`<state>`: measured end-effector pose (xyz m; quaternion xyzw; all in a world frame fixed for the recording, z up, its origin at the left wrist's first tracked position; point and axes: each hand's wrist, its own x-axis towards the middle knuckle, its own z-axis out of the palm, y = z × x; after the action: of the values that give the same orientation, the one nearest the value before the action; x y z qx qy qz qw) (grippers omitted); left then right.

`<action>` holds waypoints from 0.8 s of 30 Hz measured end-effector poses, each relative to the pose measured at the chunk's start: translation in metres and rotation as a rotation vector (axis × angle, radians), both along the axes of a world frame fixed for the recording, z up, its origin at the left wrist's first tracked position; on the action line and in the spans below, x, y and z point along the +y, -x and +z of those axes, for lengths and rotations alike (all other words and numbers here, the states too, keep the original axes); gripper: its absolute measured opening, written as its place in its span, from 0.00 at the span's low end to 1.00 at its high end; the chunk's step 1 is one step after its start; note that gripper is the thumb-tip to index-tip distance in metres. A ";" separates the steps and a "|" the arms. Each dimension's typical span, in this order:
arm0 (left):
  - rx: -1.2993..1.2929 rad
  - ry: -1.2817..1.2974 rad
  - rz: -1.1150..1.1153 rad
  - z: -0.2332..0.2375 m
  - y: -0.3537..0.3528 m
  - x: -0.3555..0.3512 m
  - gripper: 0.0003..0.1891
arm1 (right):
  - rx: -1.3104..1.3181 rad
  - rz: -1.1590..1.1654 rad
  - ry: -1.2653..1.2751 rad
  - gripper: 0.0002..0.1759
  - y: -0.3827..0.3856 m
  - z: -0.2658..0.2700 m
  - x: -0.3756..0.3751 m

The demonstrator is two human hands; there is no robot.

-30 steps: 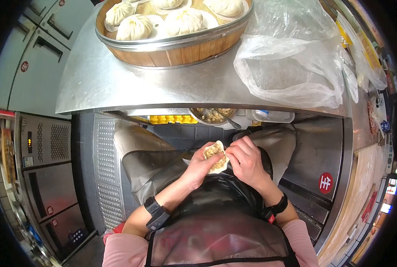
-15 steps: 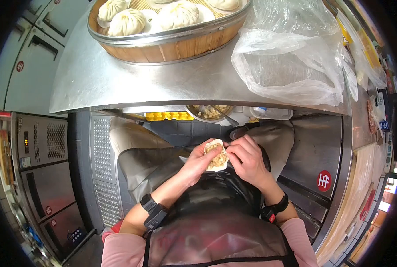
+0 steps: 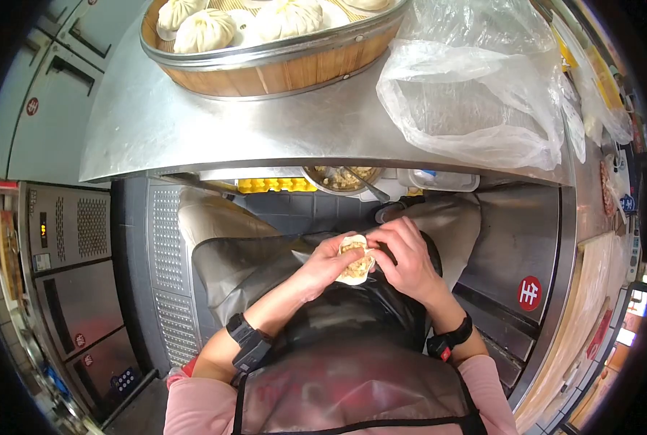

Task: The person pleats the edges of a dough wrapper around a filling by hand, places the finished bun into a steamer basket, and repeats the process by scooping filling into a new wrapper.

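Observation:
Over my lap, my left hand (image 3: 325, 265) cups a filled bun (image 3: 356, 271), its thumb pressing on the chopped pale filling. The dough wrapper is open at the top, and its rim has drawn inward on the right side. My right hand (image 3: 408, 262) pinches that right rim between thumb and fingertips. Beyond my hands, under the table edge, a metal bowl (image 3: 320, 176) holds more filling with a spoon (image 3: 370, 187) resting in it. On the table a bamboo steamer (image 3: 273, 78) carries several pleated buns (image 3: 205, 31).
The steel table (image 3: 265, 138) spans the area in front of me. A clear plastic bag (image 3: 472, 109) lies on its right side. Below the edge are a yellow tray (image 3: 274, 185) and a clear plastic container (image 3: 447, 181). Steel cabinets (image 3: 73, 283) stand at left.
The bun's rim has been gathered further on the right, so its opening looks narrower and pinched in. My left thumb has shifted slightly. Both hands stay close to the same place.

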<state>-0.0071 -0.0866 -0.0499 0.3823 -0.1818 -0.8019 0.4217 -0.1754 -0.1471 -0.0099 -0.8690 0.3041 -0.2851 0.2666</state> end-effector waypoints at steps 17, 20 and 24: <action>0.254 -0.186 0.288 -0.012 -0.004 -0.002 0.15 | 0.046 -0.134 -0.127 0.06 -0.011 -0.029 0.008; 0.257 -0.196 0.263 -0.009 -0.004 -0.005 0.14 | 0.173 -0.055 0.049 0.06 -0.009 -0.027 0.007; 0.136 -0.197 0.277 -0.018 -0.001 -0.001 0.12 | 0.167 -0.008 0.116 0.07 -0.012 -0.021 0.011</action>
<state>-0.0056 -0.0878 -0.0676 0.3882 -0.0190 -0.7741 0.4997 -0.1630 -0.1364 -0.0309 -0.9025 0.3116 -0.2300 0.1884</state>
